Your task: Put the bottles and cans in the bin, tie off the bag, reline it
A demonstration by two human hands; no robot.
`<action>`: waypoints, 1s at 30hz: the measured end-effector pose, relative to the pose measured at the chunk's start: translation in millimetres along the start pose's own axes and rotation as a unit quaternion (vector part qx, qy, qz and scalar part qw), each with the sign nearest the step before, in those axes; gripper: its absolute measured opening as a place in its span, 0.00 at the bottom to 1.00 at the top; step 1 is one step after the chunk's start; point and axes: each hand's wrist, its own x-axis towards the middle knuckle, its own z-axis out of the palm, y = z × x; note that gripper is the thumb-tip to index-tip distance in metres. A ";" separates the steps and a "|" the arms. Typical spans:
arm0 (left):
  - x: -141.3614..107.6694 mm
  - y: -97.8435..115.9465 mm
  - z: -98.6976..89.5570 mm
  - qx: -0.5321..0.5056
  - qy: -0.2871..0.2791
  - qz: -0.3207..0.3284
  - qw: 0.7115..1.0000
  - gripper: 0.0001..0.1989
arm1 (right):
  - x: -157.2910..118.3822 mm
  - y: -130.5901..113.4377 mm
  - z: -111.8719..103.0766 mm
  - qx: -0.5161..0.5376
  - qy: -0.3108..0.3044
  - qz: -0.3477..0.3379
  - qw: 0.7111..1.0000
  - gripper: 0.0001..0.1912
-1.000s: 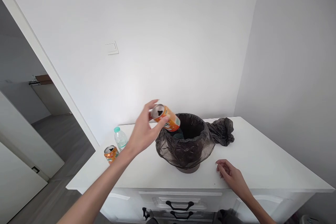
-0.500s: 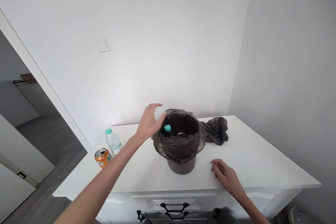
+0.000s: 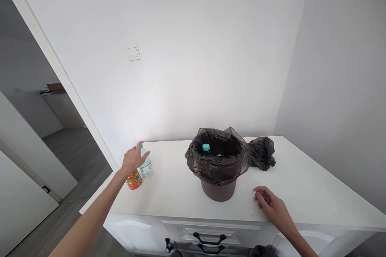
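At the left end of the white cabinet top, my left hand [image 3: 133,159] is open, thumb and fingers apart, by the neck of a clear bottle [image 3: 147,168]; whether it touches is unclear. Below that hand stands an orange can [image 3: 134,180], its top hidden. A brown bin [image 3: 218,191] lined with a black bag [image 3: 220,168] stands mid-top, and inside it a bottle's teal cap [image 3: 206,147] shows. My right hand [image 3: 269,202] rests near the front edge, right of the bin, fingers loosely curled; nothing can be made out in it.
A crumpled black plastic bundle [image 3: 262,153] lies against the bin's right side. The cabinet top's [image 3: 169,204] front edge runs above drawers with black handles [image 3: 209,239]. Behind stands a white wall with a switch [image 3: 133,53]; a doorway opens at the left.
My left hand has moved left, from beside the bin's rim to the clear bottle and the can. The view has shifted, so the bin sits slightly further right. My right hand stays near the front edge.
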 end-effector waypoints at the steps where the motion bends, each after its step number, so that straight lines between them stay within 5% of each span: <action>1: -1.4 1.9 2.3 -0.004 -0.004 0.002 1.000 0.26 | 0.1 -0.2 0.4 0.001 0.001 -0.004 1.000 0.15; 6: -6.1 30.2 -19.7 -0.039 0.047 0.037 0.997 0.22 | 0.5 -0.1 1.5 -0.007 -0.005 -0.004 1.000 0.15; 8: -11.1 54.3 -50.6 -0.087 0.113 0.069 0.987 0.23 | 0.8 0.9 1.9 -0.010 -0.009 -0.001 1.000 0.15; 11: -27.8 106.1 -107.8 -0.269 0.252 0.155 0.917 0.20 | 1.1 2.0 2.3 -0.007 -0.014 0.002 1.000 0.16; 15: -56.2 179.6 -147.3 -0.385 0.196 0.251 0.866 0.15 | 1.1 1.0 1.7 -0.002 -0.016 0.003 1.000 0.16; 19: -69.2 220.3 -117.7 -0.385 -0.017 0.306 0.870 0.14 | 1.2 -2.3 1.0 0.002 -0.019 0.003 1.000 0.16; 23: -70.6 225.3 -75.4 -0.293 -0.166 0.310 0.889 0.16 | 1.6 -6.3 0.9 0.012 -0.016 0.003 1.000 0.16; 26: -71.9 212.6 -65.0 -0.277 -0.158 0.308 0.896 0.18 | 1.3 -8.0 0.5 0.016 -0.012 0.000 1.000 0.16; 30: -66.5 163.7 -64.3 -0.280 -0.048 0.250 0.925 0.21 | 0.3 -7.1 -0.5 0.016 -0.007 -0.005 1.000 0.17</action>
